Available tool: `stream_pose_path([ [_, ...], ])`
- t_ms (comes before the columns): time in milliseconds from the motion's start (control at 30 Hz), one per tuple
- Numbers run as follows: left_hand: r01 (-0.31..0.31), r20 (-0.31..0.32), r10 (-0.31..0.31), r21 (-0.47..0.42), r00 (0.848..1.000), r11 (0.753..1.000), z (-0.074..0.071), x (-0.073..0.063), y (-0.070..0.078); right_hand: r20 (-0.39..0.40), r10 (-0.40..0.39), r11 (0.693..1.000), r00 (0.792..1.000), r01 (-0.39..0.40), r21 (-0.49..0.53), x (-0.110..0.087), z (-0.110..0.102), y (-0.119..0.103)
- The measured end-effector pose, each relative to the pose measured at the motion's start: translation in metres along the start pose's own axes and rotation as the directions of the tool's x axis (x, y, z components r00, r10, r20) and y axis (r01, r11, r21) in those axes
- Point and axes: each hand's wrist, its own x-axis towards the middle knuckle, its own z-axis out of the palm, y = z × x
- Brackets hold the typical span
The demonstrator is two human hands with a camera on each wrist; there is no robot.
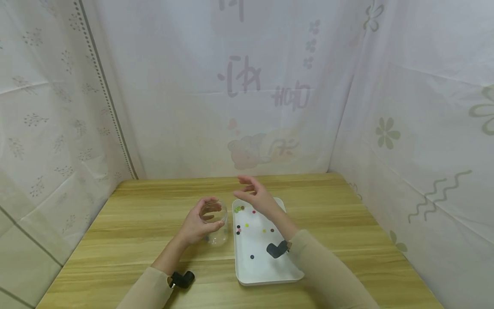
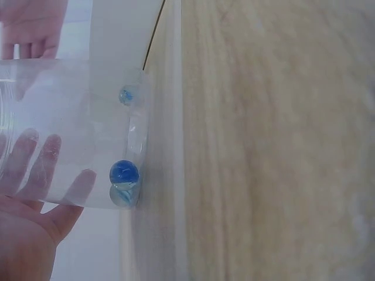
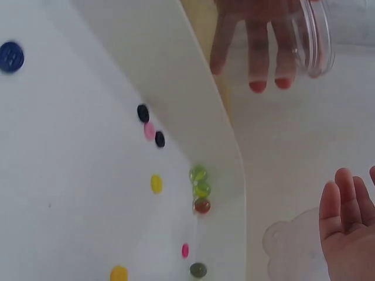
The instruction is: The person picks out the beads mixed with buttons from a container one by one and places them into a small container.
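My left hand (image 1: pixel 194 224) grips a clear jar (image 1: pixel 218 237) from the side, its round mouth facing up. Inside, at the bottom of the jar, lie a blue marble (image 2: pixel 124 171) and pale blue-white marbles (image 2: pixel 127 95). Whether the base touches the table cannot be told. Over the far end of a white tray (image 1: pixel 256 272), my right hand (image 1: pixel 256 198) is raised with loosely bent fingers and nothing in them. Several buttons lie scattered in the tray, among them a blue button (image 3: pixel 11 57), a yellow button (image 3: pixel 156 184) and a pink button (image 3: pixel 149 130). Green marbles (image 3: pixel 200 174) and a brown marble (image 3: pixel 202 205) rest by the tray wall.
Both things are on a wood-grain table (image 1: pixel 127 240). Patterned cloth curtains (image 1: pixel 185 107) close it in at the back and on both sides. A small black camera is strapped to each wrist, and the right one (image 1: pixel 277 249) hides part of the tray.
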Motion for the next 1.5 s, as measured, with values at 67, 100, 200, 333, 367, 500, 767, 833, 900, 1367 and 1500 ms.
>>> stream_pose_path([
  [67, -0.003, 0.000, 0.003, -0.004, 1.000, 1.000, 0.000, 0.000, 0.000, -0.008, 0.013, 1.000, 1.000, -0.013, 0.004, 0.000, -0.003, 0.005],
  [100, -0.005, -0.001, 0.005, -0.008, 1.000, 1.000, 0.000, 0.000, 0.000, -0.013, 0.021, 1.000, 1.000, -0.021, 0.005, 0.000, -0.005, 0.008],
  [200, -0.005, -0.002, 0.005, -0.004, 1.000, 1.000, 0.000, 0.000, -0.001, -0.031, 0.043, 0.999, 0.999, -0.043, 0.000, 0.000, -0.010, 0.016],
  [333, 0.000, -0.008, 0.000, -0.003, 1.000, 1.000, 0.001, 0.000, -0.002, -0.059, 0.034, 0.999, 0.998, -0.035, -0.028, 0.002, -0.016, 0.025],
  [367, 0.001, -0.009, -0.001, -0.005, 1.000, 1.000, 0.001, 0.000, -0.002, -0.065, 0.027, 0.999, 0.997, -0.030, -0.038, 0.002, -0.017, 0.026],
  [500, -0.005, -0.009, 0.005, -0.008, 1.000, 1.000, 0.000, 0.000, -0.001, -0.086, 0.019, 0.998, 0.996, -0.024, -0.052, 0.002, -0.023, 0.029],
  [767, -0.004, -0.002, 0.004, 0.007, 1.000, 1.000, 0.000, 0.000, 0.000, -0.152, 0.073, 0.988, 0.986, -0.092, -0.121, 0.001, -0.029, 0.032],
  [833, 0.001, -0.001, -0.001, 0.005, 1.000, 1.000, 0.000, 0.000, 0.001, -0.156, 0.095, 0.981, 0.983, -0.119, -0.155, 0.001, -0.029, 0.034],
  [900, 0.004, -0.002, -0.004, 0.005, 1.000, 1.000, 0.000, 0.000, 0.000, -0.150, 0.115, 0.973, 0.982, -0.142, -0.180, 0.001, -0.029, 0.034],
  [1367, 0.028, -0.008, -0.028, -0.011, 1.000, 1.000, 0.000, 0.000, 0.001, 0.009, 0.209, 0.940, 0.978, -0.198, -0.279, 0.007, -0.007, 0.033],
  [1500, 0.030, -0.009, -0.030, -0.008, 1.000, 1.000, 0.000, 0.000, 0.002, 0.048, 0.229, 0.947, 0.972, -0.211, -0.241, 0.007, 0.002, 0.036],
])
